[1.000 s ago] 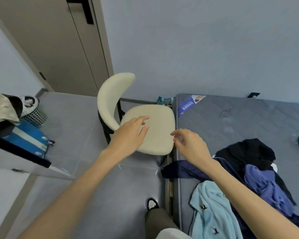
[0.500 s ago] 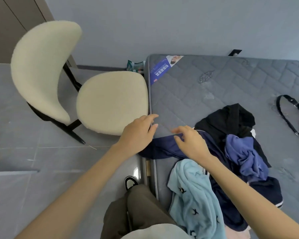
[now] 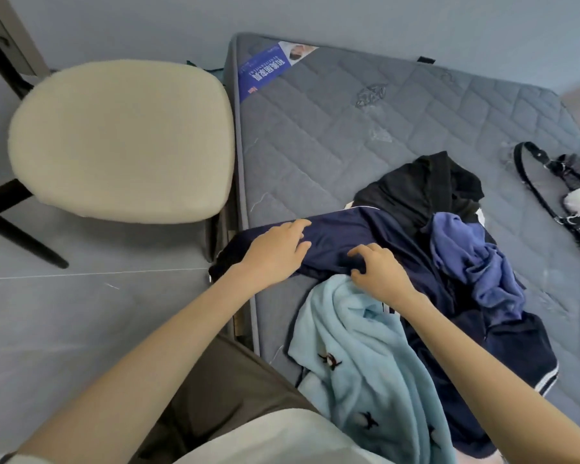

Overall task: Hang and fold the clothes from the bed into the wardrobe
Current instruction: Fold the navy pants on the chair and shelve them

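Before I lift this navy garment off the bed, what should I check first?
1. Right grip on navy garment: fingers curled into the fabric, ok.
2. Left grip: fingers lie flat on it, not holding, not ok.
3. Garment free of the pile: black garment and blue garment lie on it, not ok.
4. Light blue garment untangled from it: cannot tell.
5. End hanging over the mattress edge clear of the chair: cannot tell.
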### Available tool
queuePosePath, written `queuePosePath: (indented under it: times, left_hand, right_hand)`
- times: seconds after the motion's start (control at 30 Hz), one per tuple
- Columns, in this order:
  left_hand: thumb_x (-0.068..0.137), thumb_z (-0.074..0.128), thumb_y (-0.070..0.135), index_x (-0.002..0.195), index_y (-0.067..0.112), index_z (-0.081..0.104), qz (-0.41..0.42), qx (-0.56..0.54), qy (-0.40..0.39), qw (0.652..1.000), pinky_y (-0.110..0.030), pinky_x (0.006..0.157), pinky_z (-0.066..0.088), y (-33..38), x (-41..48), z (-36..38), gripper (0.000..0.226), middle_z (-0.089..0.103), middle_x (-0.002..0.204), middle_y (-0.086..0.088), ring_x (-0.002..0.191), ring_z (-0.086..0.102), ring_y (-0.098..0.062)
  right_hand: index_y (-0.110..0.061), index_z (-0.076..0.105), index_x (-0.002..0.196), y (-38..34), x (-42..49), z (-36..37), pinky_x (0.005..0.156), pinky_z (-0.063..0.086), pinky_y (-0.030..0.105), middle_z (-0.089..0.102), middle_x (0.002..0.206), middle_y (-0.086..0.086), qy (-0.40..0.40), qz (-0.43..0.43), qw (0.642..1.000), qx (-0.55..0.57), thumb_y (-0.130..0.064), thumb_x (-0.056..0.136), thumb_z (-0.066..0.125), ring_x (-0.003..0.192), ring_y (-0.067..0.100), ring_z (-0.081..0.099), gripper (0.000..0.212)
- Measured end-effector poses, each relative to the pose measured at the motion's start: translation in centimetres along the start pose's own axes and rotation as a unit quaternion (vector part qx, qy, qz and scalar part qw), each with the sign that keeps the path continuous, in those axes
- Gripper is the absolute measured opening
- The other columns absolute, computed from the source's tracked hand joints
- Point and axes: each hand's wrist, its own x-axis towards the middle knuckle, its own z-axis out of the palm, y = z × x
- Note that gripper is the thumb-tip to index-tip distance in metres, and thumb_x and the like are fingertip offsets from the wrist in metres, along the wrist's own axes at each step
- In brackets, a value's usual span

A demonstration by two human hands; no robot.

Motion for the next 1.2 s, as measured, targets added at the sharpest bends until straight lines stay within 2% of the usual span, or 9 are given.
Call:
queuePosePath:
  times: [0.17,0.37,0.47,0.53,0.63,0.77,0.97,1.07,1.2]
  left_hand:
    - [0.097,0.049,0.030,0.149,0.018,0.025,-0.002,0.043,-0.056,0.998,-0.045,0.101,0.039,0.0,-0.3,4.0,0.058,0.038,0.147,-0.006,0.130,0.040,-0.027]
    - [0.095,0.055,0.030,0.149,0.018,0.025,-0.007,0.038,-0.005,0.999,-0.049,0.115,0.021,1.5,-1.2,5.9,0.062,0.026,0.155,0.001,0.145,0.017,-0.021]
    - [0.100,0.044,0.028,0.108,0.019,0.051,-0.004,0.025,0.083,0.996,-0.046,0.104,0.032,2.6,-1.6,3.6,0.014,0.065,0.105,-0.002,0.105,0.058,-0.025]
    - [0.100,0.040,0.025,0.081,0.029,0.042,-0.020,0.004,0.121,0.992,-0.040,0.077,0.043,3.0,-2.5,1.0,0.020,0.059,0.073,0.003,0.077,0.059,-0.029]
    - [0.091,0.039,0.013,0.073,0.024,0.038,-0.059,0.021,0.184,0.981,-0.035,0.057,0.038,3.0,-4.1,-3.4,0.021,0.055,0.067,0.001,0.067,0.055,-0.028]
    - [0.090,0.038,0.013,0.074,0.022,0.037,-0.119,0.054,0.293,0.947,-0.037,0.058,0.035,2.2,-6.5,-8.7,0.018,0.054,0.070,-0.003,0.068,0.050,-0.029]
    - [0.092,0.036,0.011,0.069,0.023,0.037,-0.235,-0.001,0.436,0.869,-0.032,0.053,0.028,-0.5,-12.1,-14.6,0.026,0.047,0.067,0.002,0.061,0.043,-0.018]
    - [0.093,0.036,0.012,0.075,0.015,0.038,-0.283,-0.020,0.503,0.816,-0.032,0.053,0.026,-2.2,-15.4,-17.0,0.019,0.045,0.070,-0.001,0.064,0.042,-0.022]
    - [0.096,0.040,0.013,0.089,0.011,0.046,-0.320,-0.009,0.519,0.792,-0.035,0.059,0.032,-3.5,-19.7,-18.6,0.010,0.054,0.086,-0.007,0.077,0.049,-0.026]
  right_hand:
    - [-0.011,0.061,0.118,2.7,0.6,1.6,0.089,0.045,0.040,0.063,0.115,0.007,0.028,-0.031,0.998,-0.053,-0.017,0.094,0.050,0.106,0.027,0.054,0.027]
    - [-0.014,0.068,0.110,0.2,-0.4,-0.6,0.082,0.048,0.024,0.072,0.096,-0.004,0.133,-0.156,0.955,0.213,-0.022,0.096,0.057,0.086,0.009,0.065,0.019]
    - [-0.015,0.072,0.099,-2.4,-1.4,-2.9,0.075,0.045,0.009,0.071,0.087,-0.012,0.153,-0.229,0.908,0.315,-0.018,0.094,0.060,0.082,-0.002,0.064,0.014]
    - [-0.017,0.072,0.092,-3.2,-2.0,-4.1,0.074,0.046,0.010,0.070,0.082,-0.013,0.166,-0.230,0.892,0.353,-0.020,0.092,0.063,0.080,-0.002,0.065,0.009]
    - [-0.025,0.066,0.086,-3.9,-2.6,-5.6,0.066,0.042,0.011,0.064,0.074,-0.017,0.141,-0.261,0.888,0.352,-0.028,0.080,0.077,0.070,-0.005,0.059,0.013]
    - [-0.012,0.056,0.094,-4.3,-2.2,-5.4,0.065,0.035,0.033,0.057,0.091,0.005,0.132,-0.288,0.947,0.052,-0.012,0.084,0.067,0.083,0.026,0.056,0.015]
    - [-0.010,0.057,0.104,-5.5,-2.8,-5.8,0.065,0.033,0.034,0.062,0.104,0.008,0.200,-0.217,0.955,-0.021,-0.012,0.088,0.051,0.095,0.032,0.052,0.017]
    - [-0.010,0.056,0.098,-9.3,-3.8,-7.0,0.061,0.032,0.035,0.065,0.097,0.013,0.206,-0.243,0.948,-0.008,-0.021,0.098,0.044,0.088,0.037,0.057,0.016]
    - [-0.011,0.057,0.080,-16.0,-5.2,-10.6,0.059,0.036,0.035,0.060,0.077,0.007,0.131,-0.328,0.913,0.203,-0.023,0.098,0.043,0.075,0.030,0.052,0.026]
